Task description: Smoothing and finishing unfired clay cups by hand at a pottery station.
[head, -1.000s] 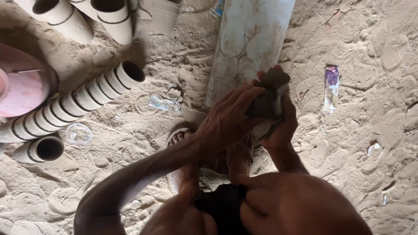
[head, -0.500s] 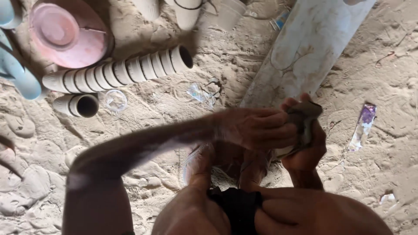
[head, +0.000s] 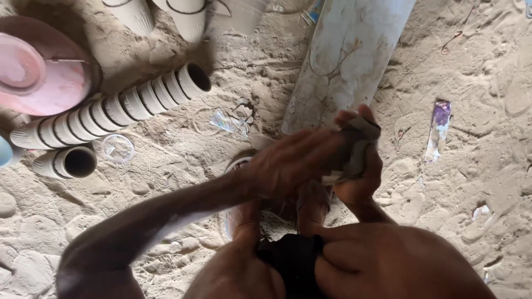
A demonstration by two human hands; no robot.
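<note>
Both arms are bare from the hands up to the edge of the view, with no sleeves, no gloves, no watch and no rings in sight. The left hand [head: 293, 163] and its forearm are long and lean, dusted in places with pale dried clay or sand. The right hand [head: 360, 180] carries the same pale smears on its fingers [head: 346, 117]. The knees are bare too. Between them shows a piece of black cloth [head: 293, 260], seemingly shorts. The feet [head: 313, 207] below are bare and partly hidden.
</note>
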